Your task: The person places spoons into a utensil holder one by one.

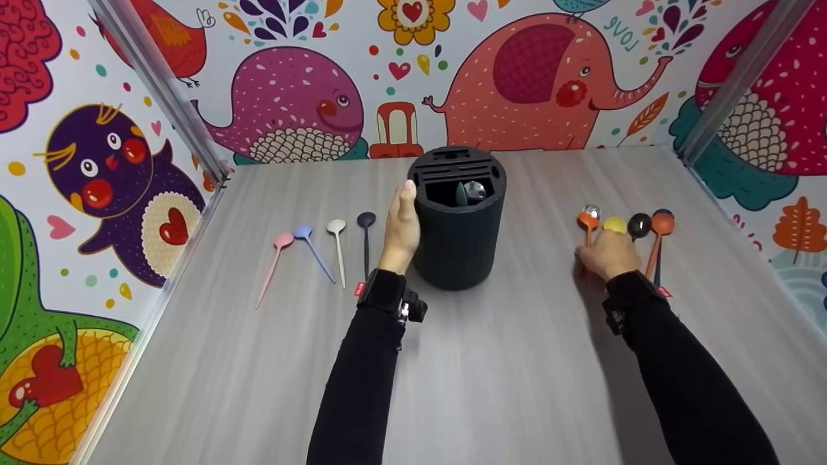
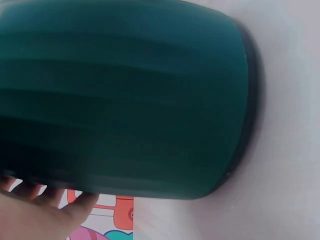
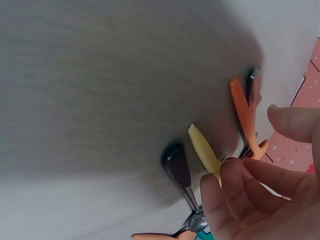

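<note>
My left hand (image 1: 402, 226) grips the left side of a dark green, round utensil holder (image 1: 455, 252). Its thumb lies up near the slotted rim, and in the left wrist view the fingers (image 2: 82, 205) meet the holder's edge. Two utensil heads, one silver (image 1: 475, 192), show inside the opening. At the right, my right hand (image 1: 610, 252) reaches down among several small spoons. In the right wrist view its fingertips lie beside a yellow spoon (image 3: 204, 150), with the thumb (image 3: 290, 122) held apart from them. An orange spoon (image 3: 242, 107) lies beyond the yellow one. The hand partly hides these spoons.
Left of the holder lie a pink spoon (image 1: 282, 241), a blue spoon (image 1: 303, 232), a white spoon (image 1: 336, 226) and a dark spoon (image 1: 366, 221). A black spoon (image 1: 639, 225) and another orange spoon (image 1: 662, 224) lie at the right. Cartoon-printed walls (image 1: 413, 71) enclose the table.
</note>
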A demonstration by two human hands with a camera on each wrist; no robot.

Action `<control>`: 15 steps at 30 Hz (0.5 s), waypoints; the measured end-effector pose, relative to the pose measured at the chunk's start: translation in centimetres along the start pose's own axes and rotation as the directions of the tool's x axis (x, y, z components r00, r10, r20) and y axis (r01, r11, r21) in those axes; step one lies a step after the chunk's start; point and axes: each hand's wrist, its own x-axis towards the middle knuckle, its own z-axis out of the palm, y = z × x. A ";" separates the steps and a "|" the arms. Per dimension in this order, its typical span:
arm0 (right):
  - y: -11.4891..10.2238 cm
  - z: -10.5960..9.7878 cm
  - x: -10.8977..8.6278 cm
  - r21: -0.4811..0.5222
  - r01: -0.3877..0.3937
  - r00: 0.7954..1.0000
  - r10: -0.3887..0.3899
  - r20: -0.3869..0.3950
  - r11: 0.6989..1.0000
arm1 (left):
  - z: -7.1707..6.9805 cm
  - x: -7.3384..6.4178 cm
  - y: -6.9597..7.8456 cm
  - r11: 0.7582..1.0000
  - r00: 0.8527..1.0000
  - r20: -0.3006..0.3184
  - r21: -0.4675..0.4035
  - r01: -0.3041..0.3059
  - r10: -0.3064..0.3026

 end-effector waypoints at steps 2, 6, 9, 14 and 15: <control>0.1 0.1 0.1 -0.009 0.013 1.000 -0.013 -0.006 1.000 | 0.0 0.0 0.0 1.000 1.000 0.001 0.001 0.004 -0.004; 0.3 0.4 0.4 -0.028 0.049 0.999 -0.049 0.010 0.998 | 0.0 0.0 0.0 1.000 1.000 0.000 0.002 0.001 -0.001; 0.4 0.5 0.4 -0.031 0.065 0.998 -0.065 0.020 0.997 | 0.0 0.0 0.0 1.000 1.000 -0.002 0.007 -0.004 0.004; 0.4 0.5 0.2 -0.010 0.068 0.997 -0.067 0.026 0.998 | 0.0 0.0 0.0 0.999 0.999 -0.003 -0.021 -0.048 0.048; 0.4 0.4 0.2 -0.003 0.067 0.997 -0.067 0.029 0.998 | -0.1 0.0 0.0 0.998 0.999 -0.005 -0.028 -0.053 0.053</control>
